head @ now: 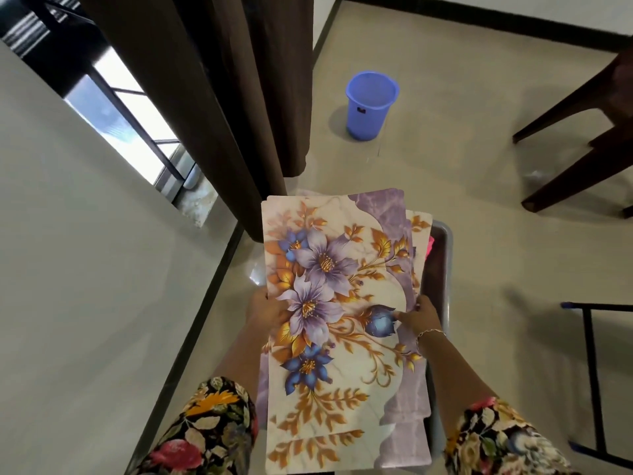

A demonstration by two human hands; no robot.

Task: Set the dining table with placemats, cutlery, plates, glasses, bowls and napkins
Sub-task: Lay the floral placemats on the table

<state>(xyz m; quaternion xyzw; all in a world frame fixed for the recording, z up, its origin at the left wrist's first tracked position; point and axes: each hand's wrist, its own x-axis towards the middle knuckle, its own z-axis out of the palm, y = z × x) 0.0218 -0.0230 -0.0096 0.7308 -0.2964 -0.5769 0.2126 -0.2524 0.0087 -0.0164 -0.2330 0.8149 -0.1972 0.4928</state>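
Gripped at either edge by left hand [266,313] and right hand [418,317]: fanned floral placemats [329,262] over a metal tray [442,269]. Ahead, blue bucket [371,105] between brown curtain [239,97] and chair [582,138].

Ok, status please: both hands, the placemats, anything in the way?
Left hand and right hand hold the floral placemats by the sides. Stack over metal tray. Blue bucket on floor ahead, apart.

A blue plastic bucket [371,104] stands upright on the pale beige floor [479,241], open mouth up. Dark wooden chair legs [565,159] rest on the same floor at right, well apart from the bucket.
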